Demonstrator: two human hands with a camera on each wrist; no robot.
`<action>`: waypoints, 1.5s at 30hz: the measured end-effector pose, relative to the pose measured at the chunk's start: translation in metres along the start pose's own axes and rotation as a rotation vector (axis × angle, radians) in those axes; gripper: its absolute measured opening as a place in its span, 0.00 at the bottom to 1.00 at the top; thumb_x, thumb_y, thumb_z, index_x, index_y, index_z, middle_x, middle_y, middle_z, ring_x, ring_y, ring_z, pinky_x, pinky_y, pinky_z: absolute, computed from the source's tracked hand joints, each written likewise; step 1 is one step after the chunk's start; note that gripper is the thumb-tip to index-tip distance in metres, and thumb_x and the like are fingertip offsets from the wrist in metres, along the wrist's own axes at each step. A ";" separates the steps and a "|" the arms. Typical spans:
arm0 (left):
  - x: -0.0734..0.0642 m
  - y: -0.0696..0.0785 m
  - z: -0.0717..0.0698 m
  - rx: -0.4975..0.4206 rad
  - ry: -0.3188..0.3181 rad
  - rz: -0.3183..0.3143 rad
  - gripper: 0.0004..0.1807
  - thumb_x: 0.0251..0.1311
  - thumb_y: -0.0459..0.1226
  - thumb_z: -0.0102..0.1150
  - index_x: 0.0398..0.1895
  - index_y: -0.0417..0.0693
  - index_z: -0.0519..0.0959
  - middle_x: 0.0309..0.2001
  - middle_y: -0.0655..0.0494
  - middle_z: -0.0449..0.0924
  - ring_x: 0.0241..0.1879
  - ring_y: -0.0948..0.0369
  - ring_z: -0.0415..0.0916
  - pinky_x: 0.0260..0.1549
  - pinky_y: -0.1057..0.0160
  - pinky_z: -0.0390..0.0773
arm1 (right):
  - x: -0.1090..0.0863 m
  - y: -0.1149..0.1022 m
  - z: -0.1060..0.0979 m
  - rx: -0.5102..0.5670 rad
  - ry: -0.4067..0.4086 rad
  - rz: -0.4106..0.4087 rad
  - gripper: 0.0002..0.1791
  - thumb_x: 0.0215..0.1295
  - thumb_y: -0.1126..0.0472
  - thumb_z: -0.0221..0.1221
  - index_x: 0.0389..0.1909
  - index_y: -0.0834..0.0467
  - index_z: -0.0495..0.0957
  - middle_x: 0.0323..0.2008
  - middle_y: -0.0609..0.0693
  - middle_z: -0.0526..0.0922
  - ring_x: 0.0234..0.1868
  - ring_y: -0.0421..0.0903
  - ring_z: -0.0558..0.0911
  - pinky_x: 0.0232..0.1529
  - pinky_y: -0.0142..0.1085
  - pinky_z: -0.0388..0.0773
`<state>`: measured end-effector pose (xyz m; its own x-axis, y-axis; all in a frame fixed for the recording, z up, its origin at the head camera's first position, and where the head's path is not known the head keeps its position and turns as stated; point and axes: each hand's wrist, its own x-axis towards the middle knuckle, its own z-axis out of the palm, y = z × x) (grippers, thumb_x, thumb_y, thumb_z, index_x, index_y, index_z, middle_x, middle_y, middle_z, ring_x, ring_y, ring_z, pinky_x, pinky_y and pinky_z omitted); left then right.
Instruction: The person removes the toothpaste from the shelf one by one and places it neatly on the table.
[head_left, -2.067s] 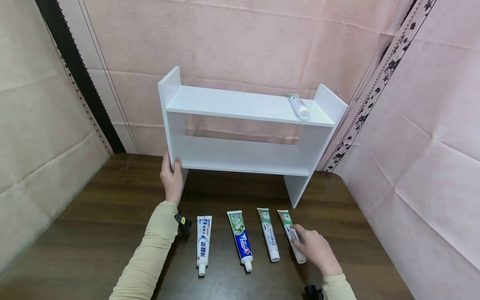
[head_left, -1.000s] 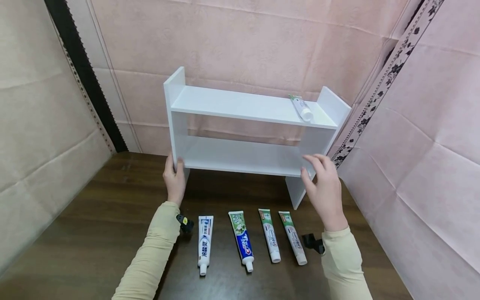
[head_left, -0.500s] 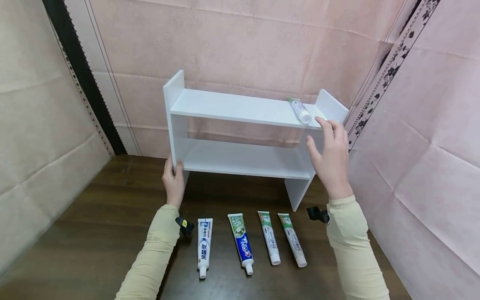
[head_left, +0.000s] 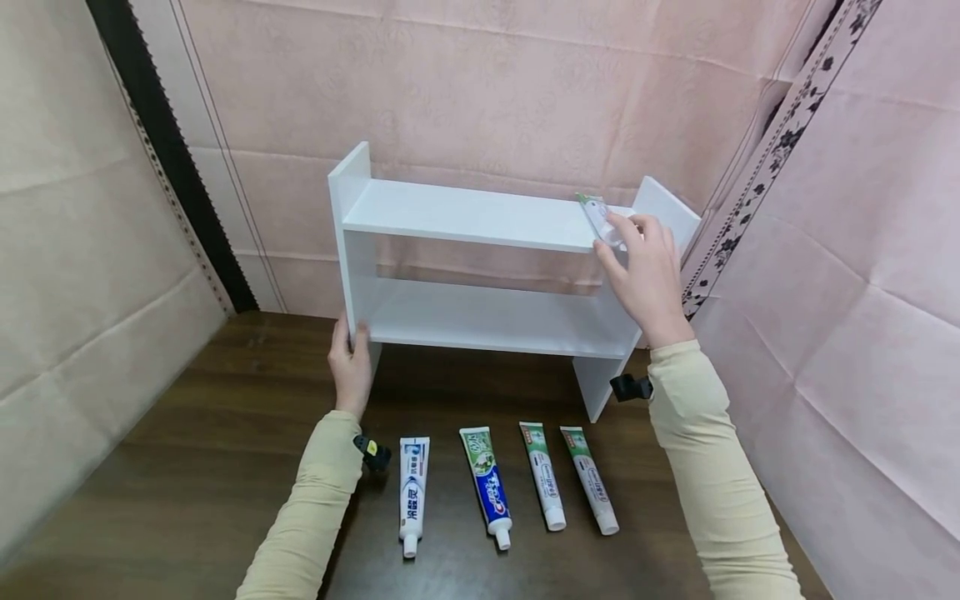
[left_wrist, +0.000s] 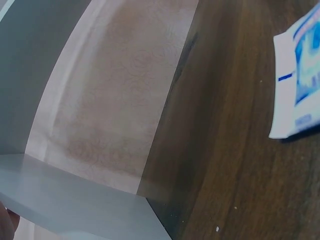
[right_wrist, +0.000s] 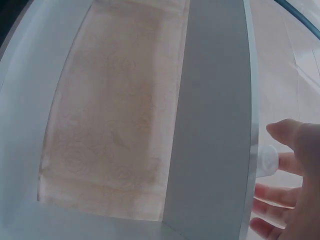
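Note:
My left hand (head_left: 350, 375) grips the left side panel of a white two-tier shelf rack (head_left: 468, 215), thumb on the inner side. Over the top tier's right end, my right hand (head_left: 647, 279) is at the cap end of a white and green toothpaste tube (head_left: 593, 214), partly hiding it. In the right wrist view the fingers are beside the white cap (right_wrist: 267, 160), and the thumb stands apart from it. On the table lie a white and blue toothpaste tube (head_left: 413, 493), a green and blue one (head_left: 487, 487), and two slim green and white ones (head_left: 543, 477) (head_left: 589, 481).
The brown wooden table (head_left: 187, 467) carries the rack at its back. Pale cloth walls (head_left: 480, 83) enclose the back and both sides. The right wall comes close to the rack's right side. The lower tier (head_left: 487, 321) lies between the rack's side panels.
My right hand has left the rightmost tube on the table, risen past the rack's right side and moved left to the tube on the top tier. The left hand keeps its grip.

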<state>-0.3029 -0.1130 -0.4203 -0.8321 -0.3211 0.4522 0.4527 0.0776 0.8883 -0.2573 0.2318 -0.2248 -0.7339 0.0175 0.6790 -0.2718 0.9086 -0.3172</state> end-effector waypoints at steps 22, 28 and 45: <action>0.001 -0.001 -0.001 0.004 0.004 0.011 0.27 0.72 0.37 0.44 0.73 0.52 0.61 0.65 0.41 0.67 0.60 0.56 0.66 0.60 0.53 0.67 | 0.000 -0.001 0.017 0.033 0.233 -0.004 0.13 0.63 0.59 0.56 0.44 0.63 0.73 0.37 0.64 0.76 0.41 0.61 0.69 0.49 0.51 0.63; 0.000 0.000 -0.001 0.006 -0.005 0.011 0.27 0.72 0.37 0.44 0.74 0.51 0.60 0.65 0.41 0.67 0.61 0.55 0.66 0.61 0.51 0.67 | -0.001 -0.002 0.018 0.008 0.232 0.024 0.15 0.63 0.59 0.55 0.49 0.61 0.76 0.41 0.64 0.79 0.41 0.61 0.74 0.45 0.52 0.68; 0.002 -0.004 0.000 -0.014 -0.006 0.005 0.27 0.72 0.37 0.44 0.73 0.52 0.61 0.65 0.43 0.67 0.62 0.55 0.66 0.63 0.50 0.66 | -0.004 0.001 0.015 -0.013 0.227 0.038 0.15 0.63 0.58 0.54 0.49 0.59 0.76 0.39 0.67 0.85 0.24 0.60 0.74 0.25 0.42 0.62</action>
<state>-0.3066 -0.1139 -0.4224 -0.8315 -0.3154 0.4573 0.4615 0.0660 0.8847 -0.2639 0.2258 -0.2379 -0.5839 0.1437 0.7990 -0.2375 0.9109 -0.3373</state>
